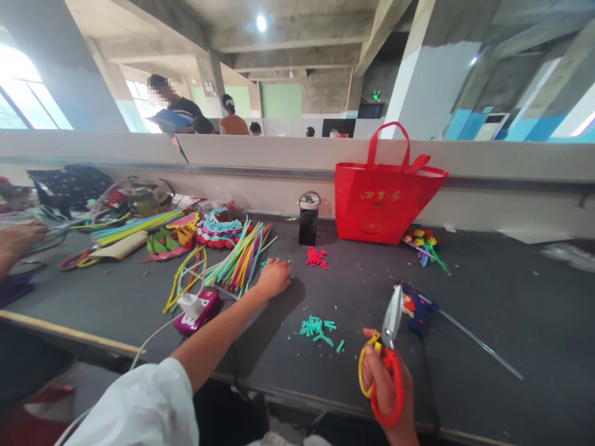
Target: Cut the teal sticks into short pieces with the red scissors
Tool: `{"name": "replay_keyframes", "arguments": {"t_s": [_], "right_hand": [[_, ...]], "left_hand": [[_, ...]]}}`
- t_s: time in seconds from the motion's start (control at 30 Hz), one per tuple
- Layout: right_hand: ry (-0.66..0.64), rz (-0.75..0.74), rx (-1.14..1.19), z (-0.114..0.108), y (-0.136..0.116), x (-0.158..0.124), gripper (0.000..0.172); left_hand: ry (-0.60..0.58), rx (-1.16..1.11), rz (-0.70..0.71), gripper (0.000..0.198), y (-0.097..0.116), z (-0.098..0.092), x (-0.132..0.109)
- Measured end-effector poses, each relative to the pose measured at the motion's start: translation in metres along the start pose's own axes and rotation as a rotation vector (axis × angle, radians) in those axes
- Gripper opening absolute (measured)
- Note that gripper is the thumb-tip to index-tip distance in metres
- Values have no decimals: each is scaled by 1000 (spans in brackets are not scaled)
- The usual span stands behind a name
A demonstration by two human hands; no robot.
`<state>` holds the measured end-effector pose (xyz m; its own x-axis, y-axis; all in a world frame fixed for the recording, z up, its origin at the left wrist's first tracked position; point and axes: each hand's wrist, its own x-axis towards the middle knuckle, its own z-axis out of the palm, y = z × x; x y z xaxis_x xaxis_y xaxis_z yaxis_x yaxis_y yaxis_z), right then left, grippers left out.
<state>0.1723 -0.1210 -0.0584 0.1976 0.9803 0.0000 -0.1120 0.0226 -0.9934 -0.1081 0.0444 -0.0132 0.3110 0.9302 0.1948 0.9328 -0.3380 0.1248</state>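
Note:
My right hand (385, 385) grips scissors (393, 319) by their red and yellow handles, blades pointing up and away from me. Forward over the table reaches my left hand (275, 277), fingers curled down among small teal pieces; what lies under the fingers is hidden. Between my hands and closer to me is a loose heap of cut teal pieces (316, 328). A small pile of red cut pieces (317, 256) lies beyond my left hand. Left of that hand spreads a bundle of multicoloured fuzzy stems (242, 257). A dark blue glue gun (421, 313) with a clear stick lies past the scissors.
A black cup with a handle (308, 223) and a red bag (385, 201) stand at the back. Fuzzy flowers (426, 244) lie beside the bag. A purple power strip (199, 310) with a white plug sits left. Another person's hand (21, 238) is at far left.

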Motion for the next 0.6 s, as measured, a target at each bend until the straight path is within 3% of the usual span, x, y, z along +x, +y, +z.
{"name": "replay_keyframes", "arguments": {"t_s": [0.23,0.4,0.6], "right_hand": [[-2,-11,47,2,-3,-1,59],[11,6,56,3,-3,-2,59],[4,10,29,1,0,-1,59]], "left_hand": [[58,-186,-114,19,-13,3,-5],[146,-431,-186,36,-14,-3,-8],[314,-868,-315,17,3,-19,-15]]}}
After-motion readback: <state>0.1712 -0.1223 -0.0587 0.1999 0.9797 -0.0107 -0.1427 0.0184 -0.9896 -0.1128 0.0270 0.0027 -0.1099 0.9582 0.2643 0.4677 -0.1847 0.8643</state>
